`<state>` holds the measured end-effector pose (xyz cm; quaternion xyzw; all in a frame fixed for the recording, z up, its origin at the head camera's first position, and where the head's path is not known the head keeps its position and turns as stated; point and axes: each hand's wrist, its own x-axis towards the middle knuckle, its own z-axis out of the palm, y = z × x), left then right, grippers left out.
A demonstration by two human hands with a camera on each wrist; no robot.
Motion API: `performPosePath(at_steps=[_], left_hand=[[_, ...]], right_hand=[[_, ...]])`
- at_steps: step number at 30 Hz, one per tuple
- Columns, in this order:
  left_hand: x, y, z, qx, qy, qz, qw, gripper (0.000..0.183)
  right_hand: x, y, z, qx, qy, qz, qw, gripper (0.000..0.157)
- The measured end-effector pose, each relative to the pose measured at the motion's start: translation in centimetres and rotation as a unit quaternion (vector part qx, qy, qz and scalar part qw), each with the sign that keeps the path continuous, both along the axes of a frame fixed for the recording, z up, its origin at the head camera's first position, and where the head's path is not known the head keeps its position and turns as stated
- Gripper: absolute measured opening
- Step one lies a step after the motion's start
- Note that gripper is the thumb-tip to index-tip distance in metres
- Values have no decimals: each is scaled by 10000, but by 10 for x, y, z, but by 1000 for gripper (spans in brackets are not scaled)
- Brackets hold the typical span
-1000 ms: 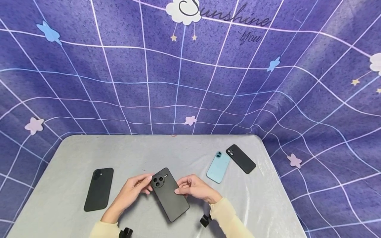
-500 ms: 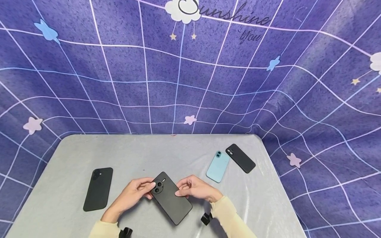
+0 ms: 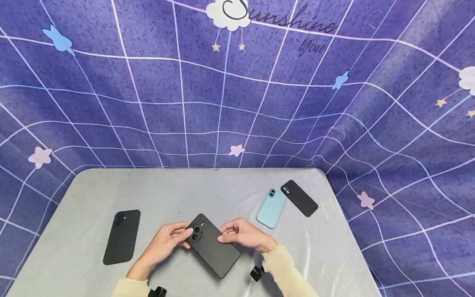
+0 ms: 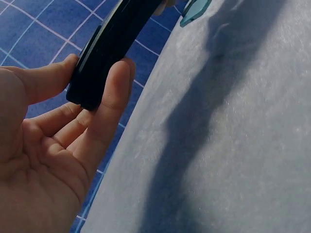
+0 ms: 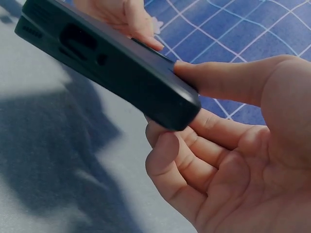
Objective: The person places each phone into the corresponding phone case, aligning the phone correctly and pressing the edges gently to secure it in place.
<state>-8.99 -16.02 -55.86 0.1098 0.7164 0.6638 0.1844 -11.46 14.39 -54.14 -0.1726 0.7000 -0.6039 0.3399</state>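
In the head view a dark grey phone in a black case [image 3: 217,249], with a round camera ring at its upper left, is held tilted above the near middle of the table. My left hand [image 3: 167,239] pinches its camera end, the thumb over the ring and fingers beneath. On its right edge my right hand [image 3: 246,236] grips with thumb on top and fingers curled below. The left wrist view shows the thick edge of the cased phone [image 4: 109,53] between thumb and fingers. Cutouts along the case's end [image 5: 116,68] face the right wrist camera.
A black phone [image 3: 121,237] lies to the left on the grey-covered table [image 3: 167,189]. Toward the back right lie a light blue phone [image 3: 272,209] and a black phone case [image 3: 300,199], close together. A purple patterned curtain [image 3: 200,115] hangs behind the table.
The phone's camera end has come down and its lower end has shifted slightly right. My left thumb has moved onto the camera ring. My right hand keeps its grip.
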Motion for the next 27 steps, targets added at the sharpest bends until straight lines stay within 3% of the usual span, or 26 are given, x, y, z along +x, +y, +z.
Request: performPosePath(at_steps=[8, 18, 27], left_hand=[[2, 2, 3, -6, -74, 471, 9989, 52], [6, 9, 6, 124, -259, 1634, 9861, 45], [7, 11, 7, 179, -388, 1969, 9795, 47]], right_hand=[[0, -3, 1, -6, -16, -511, 9987, 27], [0, 5, 0, -353, -24, -1212, 9920, 32], [1, 7, -3, -597, -149, -1412, 9881, 35]])
